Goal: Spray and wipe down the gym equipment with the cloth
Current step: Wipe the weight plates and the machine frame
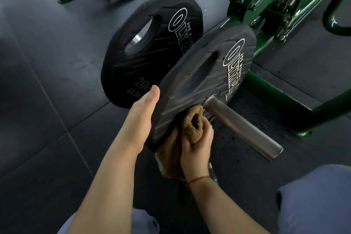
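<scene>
Near plate (199,74): black weight plate, centre frame, tilted on its edge, white lettering towards its 1 o'clock side, an oval grip slot through its face.
Steel sleeve (243,125): bare metal bar coming out of the near plate's hub and running towards 4 o'clock.
Far plate (133,66): second black plate at 10 o'clock of the near one, partly behind it, marked 20 kg low on its face.
Cloth (193,121): brown terry cloth, bunched, pressed against the near plate's face at 6 o'clock of the hub, touching the base of the sleeve. A loose end hangs below the plate's lower rim.
Right hand (197,144): fingers curled tightly round the bunched cloth, holding it to the plate. A red string bracelet (198,179) circles the wrist.
Left hand (146,106): holds the near plate's rim at its 8 o'clock. The thumb lies straight along the front edge, and the fingers pass behind the rim, out of sight.
Green frame (275,89): painted machine tubing from 12 to 4 o'clock, behind the plates.
Floor (47,62): dark rubber tiles.
Knees (313,195): in blue-grey trousers at 5 and 7 o'clock, along the bottom edge.
</scene>
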The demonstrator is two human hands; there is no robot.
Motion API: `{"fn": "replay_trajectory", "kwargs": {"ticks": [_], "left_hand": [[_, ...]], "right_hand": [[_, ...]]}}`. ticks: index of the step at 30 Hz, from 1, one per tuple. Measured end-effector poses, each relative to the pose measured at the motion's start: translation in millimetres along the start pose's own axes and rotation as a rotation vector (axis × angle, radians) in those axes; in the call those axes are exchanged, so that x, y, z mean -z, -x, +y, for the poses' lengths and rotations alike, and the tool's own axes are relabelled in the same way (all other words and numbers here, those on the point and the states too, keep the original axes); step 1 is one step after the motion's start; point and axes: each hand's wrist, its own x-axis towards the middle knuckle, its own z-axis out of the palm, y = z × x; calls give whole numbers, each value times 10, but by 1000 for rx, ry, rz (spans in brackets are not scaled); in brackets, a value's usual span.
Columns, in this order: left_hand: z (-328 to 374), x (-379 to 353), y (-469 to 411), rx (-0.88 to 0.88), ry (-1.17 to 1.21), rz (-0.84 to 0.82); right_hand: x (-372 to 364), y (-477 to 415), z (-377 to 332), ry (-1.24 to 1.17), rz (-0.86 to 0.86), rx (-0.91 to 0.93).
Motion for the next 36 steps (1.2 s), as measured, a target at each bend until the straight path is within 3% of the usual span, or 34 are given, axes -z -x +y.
{"fn": "replay_trajectory", "kwargs": {"ticks": [3,7,9,12,19,21,24,27,32,36], "left_hand": [[-6,103,-10,3,37,-58],[3,236,51,62,-26,-159],[-3,281,91,75,-25,-184],[-37,309,85,79,-11,-192],[-79,434,-10,88,24,-264],[-94,441,-14,78,34,-288],[-61,408,34,55,26,-295],[-57,403,55,46,11,-309],[-91,397,34,49,34,-331],[-94,402,-9,51,2,-301]], "right_hand": [[-15,-94,115,9,-9,-8],[-85,-170,126,-126,218,-136],[-143,-210,23,-178,249,-182],[-248,-81,-203,-167,251,-125],[-64,562,-372,-100,-114,264],[-30,451,-324,-180,-61,198],[4,28,-199,-292,181,-49],[9,-396,-136,-275,207,-191],[-169,-275,-228,-176,238,-69],[-88,84,-231,-138,84,28]]}}
